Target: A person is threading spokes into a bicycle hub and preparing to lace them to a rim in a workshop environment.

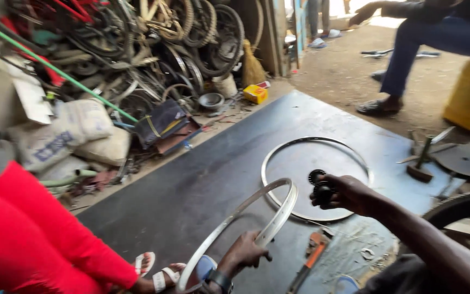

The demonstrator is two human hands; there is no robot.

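The left hand (244,251) was down at six o'clock, fingers (260,253) closed around a bare silver wheel rim (257,223), and it stood that rim up on edge, leaning toward ten o'clock. That grip looked chosen to steady the hoop and keep its open centre facing the worker. Over at three o'clock the right hand (349,193) hovered above the floor, fingers clamped on a black wheel hub (321,190) with a toothed cog at its end, carried just beside the upright rim, seemingly so the two parts could be lined up.

A second rim (316,147) lay flat on the dark metal sheet (202,185) that covers the floor, partly under the right hand; so two rims in all, and one hub. An orange-handled tool (311,256) rested on the sheet at five o'clock, near the left hand. One hammer (421,163) stood head-down at three o'clock beside a round metal disc (466,160). At eleven o'clock a heap of old wheels and tyres (153,43) sat stacked against the wall, too tangled to count. A person in red (33,239) crouched at eight o'clock, and a seated person in blue trousers (414,43) was at one o'clock.
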